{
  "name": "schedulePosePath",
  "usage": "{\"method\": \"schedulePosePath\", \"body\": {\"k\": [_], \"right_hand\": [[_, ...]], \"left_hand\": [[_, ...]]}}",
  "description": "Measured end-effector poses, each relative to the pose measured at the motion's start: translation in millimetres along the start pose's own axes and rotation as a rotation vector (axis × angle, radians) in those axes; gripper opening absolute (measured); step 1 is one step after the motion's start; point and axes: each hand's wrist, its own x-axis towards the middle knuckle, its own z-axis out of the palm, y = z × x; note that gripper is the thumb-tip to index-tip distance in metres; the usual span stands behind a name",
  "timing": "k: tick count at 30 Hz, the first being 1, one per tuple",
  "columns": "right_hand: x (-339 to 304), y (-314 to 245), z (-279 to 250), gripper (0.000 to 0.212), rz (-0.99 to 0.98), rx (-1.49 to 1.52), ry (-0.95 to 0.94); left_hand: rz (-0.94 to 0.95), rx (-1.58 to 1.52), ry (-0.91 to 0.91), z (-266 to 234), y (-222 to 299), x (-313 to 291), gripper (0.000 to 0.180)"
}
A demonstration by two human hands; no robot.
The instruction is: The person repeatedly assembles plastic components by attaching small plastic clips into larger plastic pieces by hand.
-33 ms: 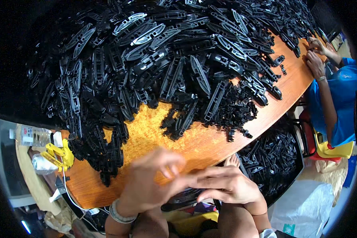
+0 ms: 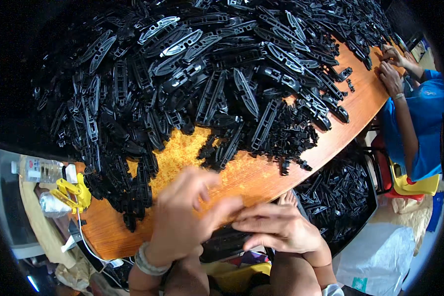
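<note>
My left hand (image 2: 180,214) is raised over the near edge of the table, its thumb and fingers apart and somewhat blurred, with nothing visible in it. To its right is my right hand (image 2: 283,231), fingers stretched out toward the left hand and thumb held apart below them. I see nothing in its grasp, though the palm side is hidden. Beyond both hands a big heap of long black slotted plastic parts (image 2: 212,98) covers most of the table (image 2: 261,185). Smaller black clips (image 2: 293,143) lie along the heap's near right edge.
Under the table edge on the right stands a bin full of black parts (image 2: 340,202). A co-worker in a blue shirt (image 2: 424,128) sits at the far right, hands at the table. Left are a yellow tool (image 2: 74,192), a plastic bottle (image 2: 42,168) and a white cable (image 2: 84,239).
My left hand has lifted slightly away from my right, and a gap now shows where the fingertips overlapped. My right hand has barely moved.
</note>
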Motion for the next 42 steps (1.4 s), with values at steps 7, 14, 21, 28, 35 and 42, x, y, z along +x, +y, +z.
{"method": "schedulePosePath", "body": {"k": [7,14,21,28,35,42], "right_hand": [[8.2,27.9,0.2,0.023,0.271,-0.753,0.733],[6.1,34.6,6.8,0.019,0.213,-0.806,0.689],[0.4,17.9,10.6,0.018,0.214,0.364,0.745],[4.4,15.8,11.6,0.012,0.279,0.743,0.669],[14.2,8.9,16.9,0.019,0.128,0.116,0.502],[13.9,8.1,16.1,0.023,0.02,-0.091,0.517]], "left_hand": [[0.145,0.408,0.188,28.5,-19.5,48.1,0.026],[-0.205,-0.421,0.245,10.3,-15.8,12.6,0.025],[-0.28,-0.827,0.113,1.7,-14.4,-6.9,0.032],[-0.182,-0.394,-0.015,9.6,-14.6,-16.4,0.025],[-0.107,-0.297,-0.12,6.0,-8.7,-13.3,0.027],[-0.411,-0.725,-0.092,10.7,-5.1,-22.9,0.024]]}}
